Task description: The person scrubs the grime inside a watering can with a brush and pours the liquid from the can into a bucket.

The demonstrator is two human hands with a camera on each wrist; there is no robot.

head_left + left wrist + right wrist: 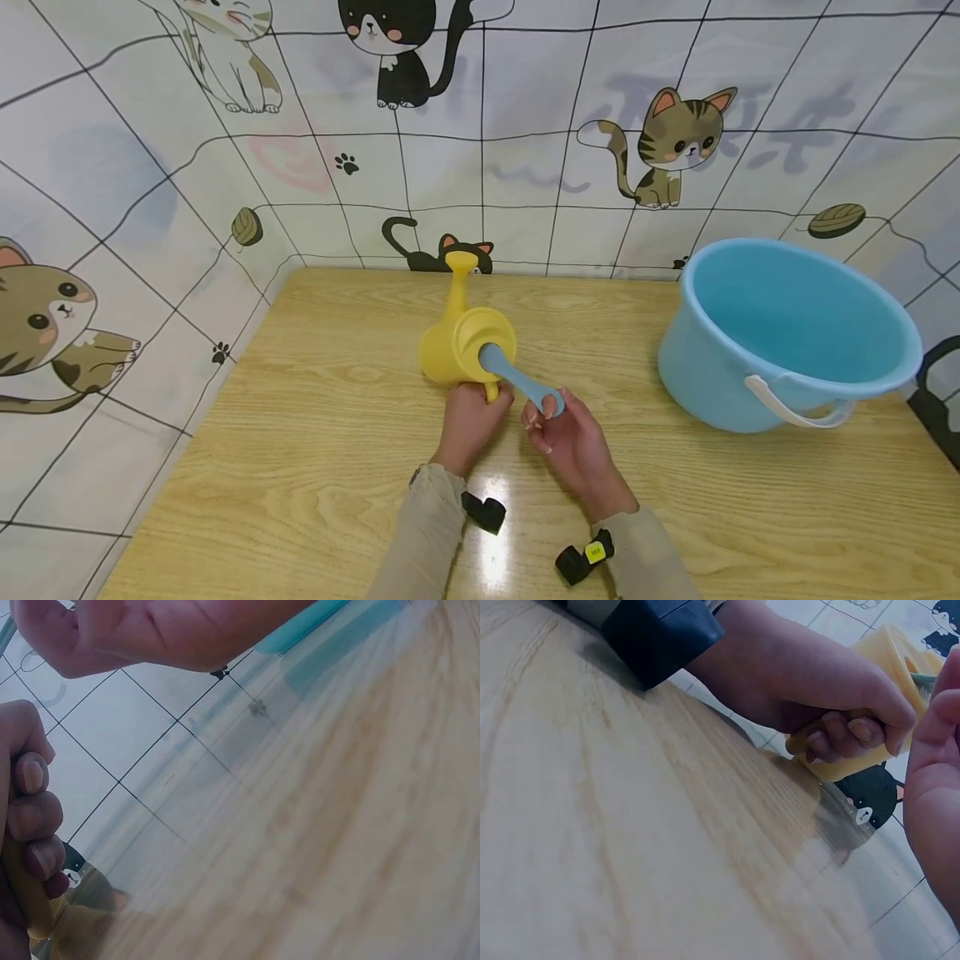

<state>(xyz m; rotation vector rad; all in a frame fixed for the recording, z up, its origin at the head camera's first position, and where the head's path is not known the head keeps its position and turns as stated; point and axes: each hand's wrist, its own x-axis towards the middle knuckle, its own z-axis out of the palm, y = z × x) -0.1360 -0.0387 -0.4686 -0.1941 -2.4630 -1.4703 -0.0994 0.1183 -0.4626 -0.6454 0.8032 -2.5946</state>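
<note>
A yellow watering can [442,354] stands on the wooden table, its spout pointing to the back wall. My left hand [474,421] grips its handle, fingers curled round it in the left wrist view. From the right, my right hand [577,446] pinches the end of a blue brush [521,383] that has a hole in its handle. The brush's far end is at the can's round opening, and bristles [925,691] show there in the right wrist view. Part of the brush head is hidden by the can and the right hand.
A large light-blue bucket [693,367] with a white handle [787,408] stands on the right of the wooden table [315,450]. A black object [933,400] is at the far right edge. Behind and to the left rise cat-patterned walls [525,167].
</note>
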